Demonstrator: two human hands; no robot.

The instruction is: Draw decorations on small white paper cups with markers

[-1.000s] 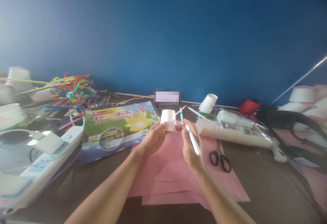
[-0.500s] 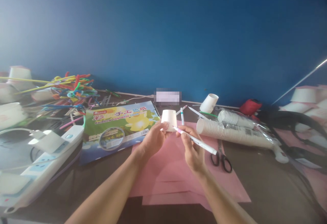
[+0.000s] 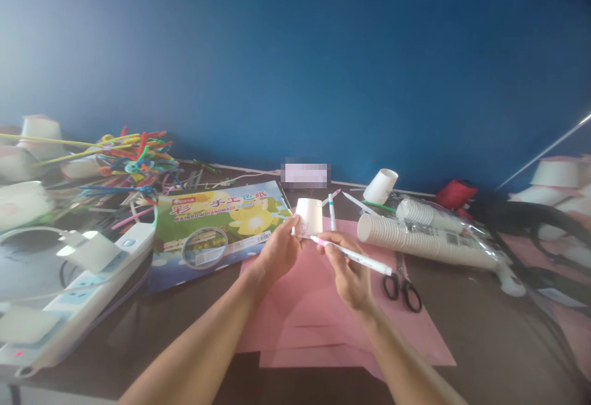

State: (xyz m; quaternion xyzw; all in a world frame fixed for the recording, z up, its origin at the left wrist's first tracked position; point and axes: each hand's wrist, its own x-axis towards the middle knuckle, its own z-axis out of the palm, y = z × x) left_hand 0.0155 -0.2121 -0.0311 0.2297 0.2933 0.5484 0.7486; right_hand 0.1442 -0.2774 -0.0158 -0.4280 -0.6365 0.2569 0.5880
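Note:
My left hand (image 3: 282, 246) grips a white paper cup (image 3: 310, 213) by its left side, the narrower end up. Small pink marks show low on the cup's wall. Between the fingers of my right hand (image 3: 349, 276) is a white marker (image 3: 362, 260) with a pink tip end, pointing left at the cup's lower right. Whether the tip touches the cup I cannot tell. Beneath both hands lie sheets of pink paper (image 3: 305, 309). Black-handled scissors (image 3: 402, 291) rest just right of my right hand.
Left of my hands lies a pack of coloured paper (image 3: 217, 226), with pipe cleaners (image 3: 138, 159) and a power strip (image 3: 92, 288) beyond. On the right are stacked cups in plastic (image 3: 425, 242), a single cup (image 3: 381, 186) and a red object (image 3: 456, 194). A blue wall (image 3: 295, 72) stands behind.
The cup has turned a little in my left hand, so more of its pink marks show. The marker tip sits slightly lower. The whole view has shifted slightly.

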